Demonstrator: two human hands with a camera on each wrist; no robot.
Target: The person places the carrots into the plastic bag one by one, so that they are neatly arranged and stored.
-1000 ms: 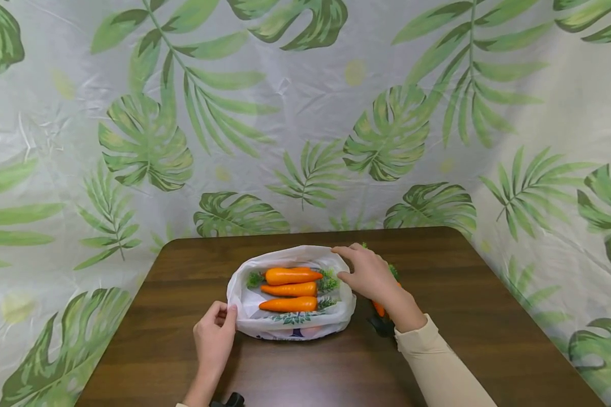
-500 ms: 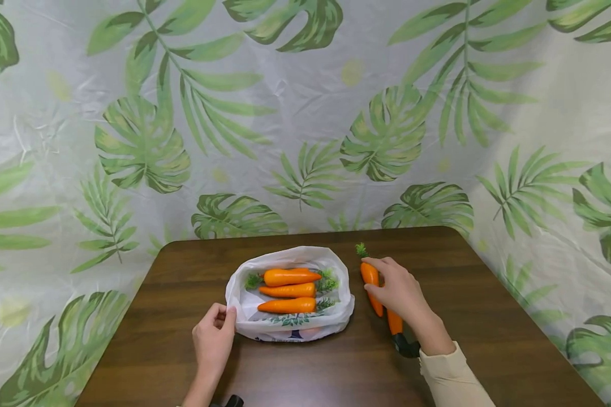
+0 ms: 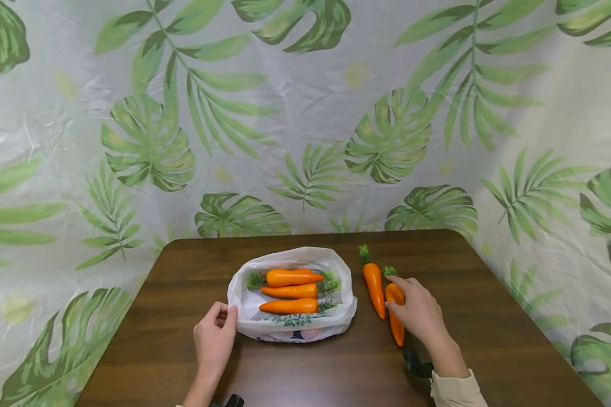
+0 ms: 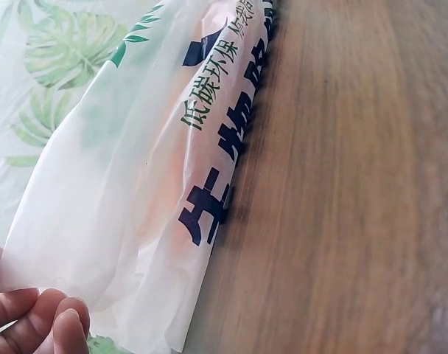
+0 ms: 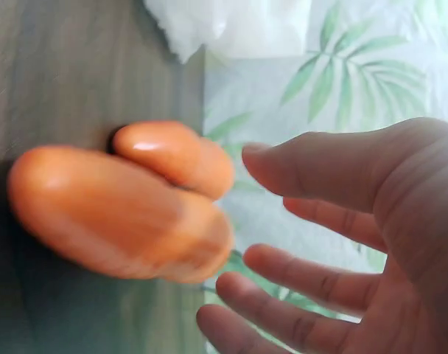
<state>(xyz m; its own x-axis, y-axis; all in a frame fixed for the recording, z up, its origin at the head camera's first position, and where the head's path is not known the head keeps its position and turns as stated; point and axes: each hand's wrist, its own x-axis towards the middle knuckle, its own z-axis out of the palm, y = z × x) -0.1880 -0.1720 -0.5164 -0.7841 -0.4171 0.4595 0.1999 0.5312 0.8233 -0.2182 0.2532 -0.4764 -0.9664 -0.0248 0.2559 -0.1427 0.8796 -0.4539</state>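
A white plastic bag (image 3: pixel 252 326) lies on the table with its mouth spread. Inside it, orange carrots (image 3: pixel 288 306) with green tops lie side by side. My left hand (image 3: pixel 215 333) pinches the bag's near left rim between thumb and fingers; the left wrist view shows the bag's printed side (image 4: pixel 158 169) stretching from them. To the bag's right are two loose carrots, one farther left (image 3: pixel 374 285) and one nearer me (image 3: pixel 397 328). Over the nearer one hovers my right hand (image 3: pixel 422 314). In the right wrist view its fingers are spread, apart from the large blurred carrot (image 5: pixel 99 214).
The dark wooden table (image 3: pixel 315 373) has rounded far corners. Behind it hangs a leaf-patterned sheet (image 3: pixel 305 113). A black strap or device (image 3: pixel 416 364) sits at the right wrist, another (image 3: pixel 234 401) near the left.
My right hand has gone from the bag's right rim, past the farther loose carrot, rightward and nearer to the other one. The left hand keeps its hold on the bag.
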